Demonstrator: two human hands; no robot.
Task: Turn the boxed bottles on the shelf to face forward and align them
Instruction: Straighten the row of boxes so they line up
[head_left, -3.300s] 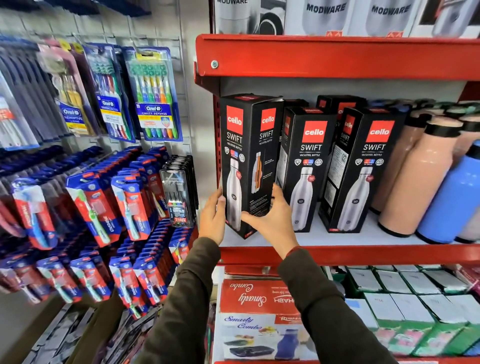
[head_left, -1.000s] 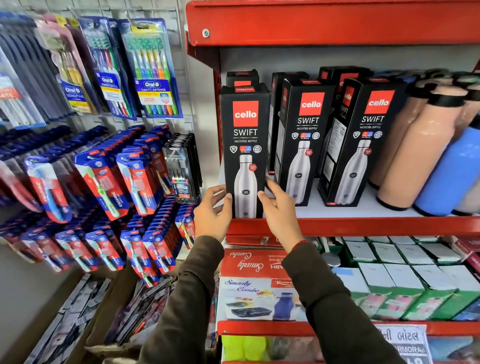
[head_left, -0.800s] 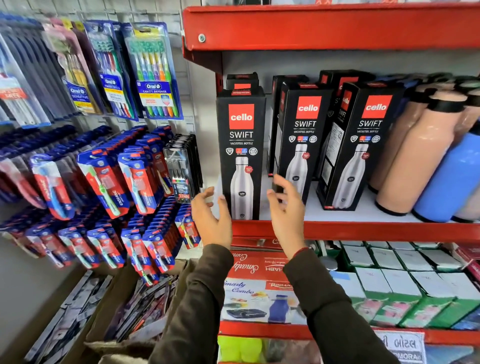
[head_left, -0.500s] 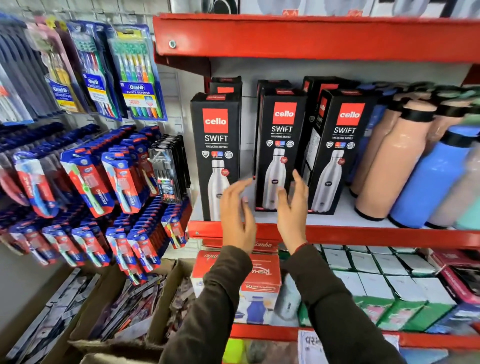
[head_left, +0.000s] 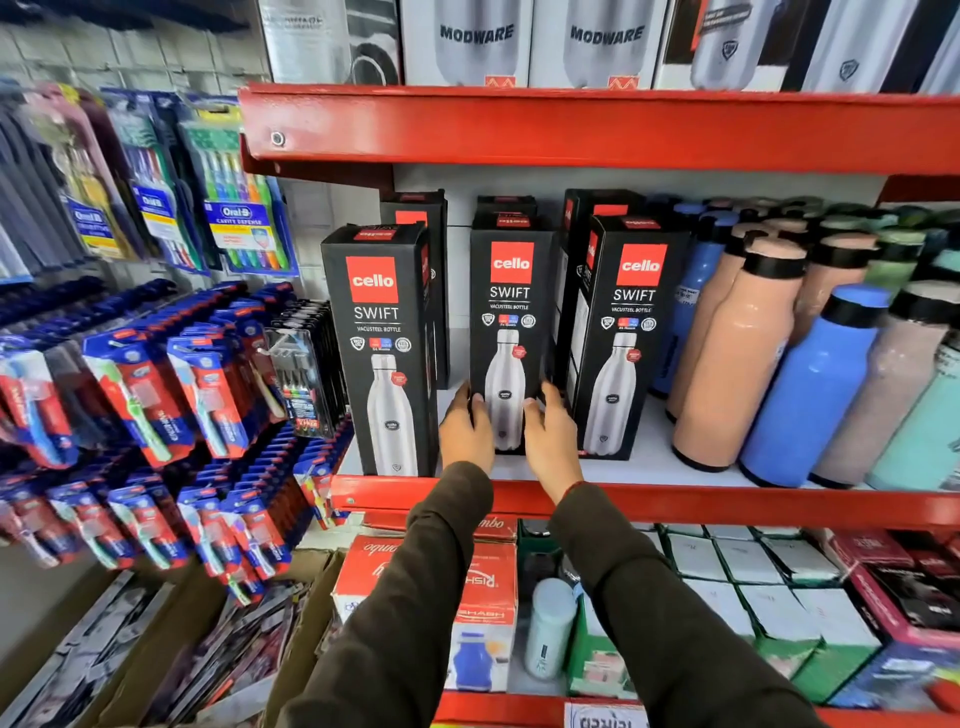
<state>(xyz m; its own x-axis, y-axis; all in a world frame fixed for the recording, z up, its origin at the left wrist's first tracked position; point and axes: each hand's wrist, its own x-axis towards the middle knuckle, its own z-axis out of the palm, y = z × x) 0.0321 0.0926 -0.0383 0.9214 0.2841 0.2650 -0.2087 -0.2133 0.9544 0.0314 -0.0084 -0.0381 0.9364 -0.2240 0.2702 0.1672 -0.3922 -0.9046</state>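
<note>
Three black Cello Swift bottle boxes stand in the front row of a red shelf (head_left: 675, 501). The left box (head_left: 382, 343) sits at the shelf's front edge, facing forward. The middle box (head_left: 509, 322) stands further back, its front toward me. My left hand (head_left: 465, 431) grips its lower left side and my right hand (head_left: 550, 436) its lower right side. The right box (head_left: 623, 332) is angled slightly, showing its left side panel. More black boxes stand behind these, mostly hidden.
Loose peach, blue and mint bottles (head_left: 737, 353) crowd the shelf to the right. Toothbrush packs (head_left: 171, 395) hang on the wall rack at left. Modware boxes (head_left: 478, 41) fill the shelf above; cartons and green boxes (head_left: 727, 582) lie on the shelf below.
Both hands let go of the left box, now facing forward at the shelf edge, moved right and closed on the lower sides of the middle box.
</note>
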